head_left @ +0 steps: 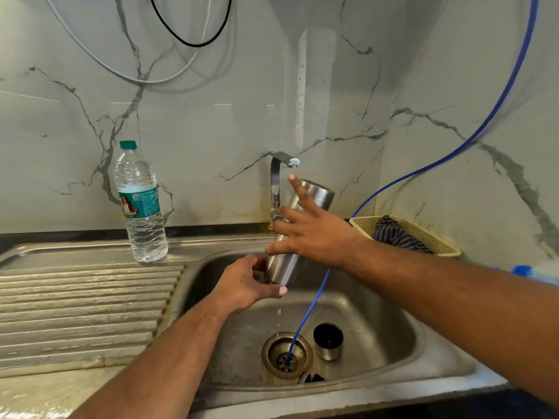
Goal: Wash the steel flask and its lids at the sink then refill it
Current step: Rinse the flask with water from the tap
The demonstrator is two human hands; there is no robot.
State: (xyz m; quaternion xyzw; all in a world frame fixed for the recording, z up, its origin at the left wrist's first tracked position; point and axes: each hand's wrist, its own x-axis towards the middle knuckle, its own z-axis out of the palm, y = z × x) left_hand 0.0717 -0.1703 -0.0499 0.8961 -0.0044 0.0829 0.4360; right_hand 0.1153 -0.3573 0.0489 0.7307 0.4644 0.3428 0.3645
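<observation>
The steel flask (318, 195) is tilted over the sink (381, 325), its lower end pointing down and to the left, just below the tap (282, 163). My left hand (245, 286) grips that lower end, from which a few drops of water fall. Across the flask's middle lies my right hand (316, 237), fingers spread and straight, index finger pointing up along the body. A steel cup lid (328, 343) stands in the basin right of the drain (287, 355). A small dark lid (311, 378) lies at the basin's front edge, partly hidden.
A thin blue hose (308, 313) runs from the right wall down into the drain, passing under my right wrist. A plastic water bottle (140, 207) stands at the back of the ribbed drainboard (81, 306). A beige basket (423, 234) with a striped cloth sits at the right.
</observation>
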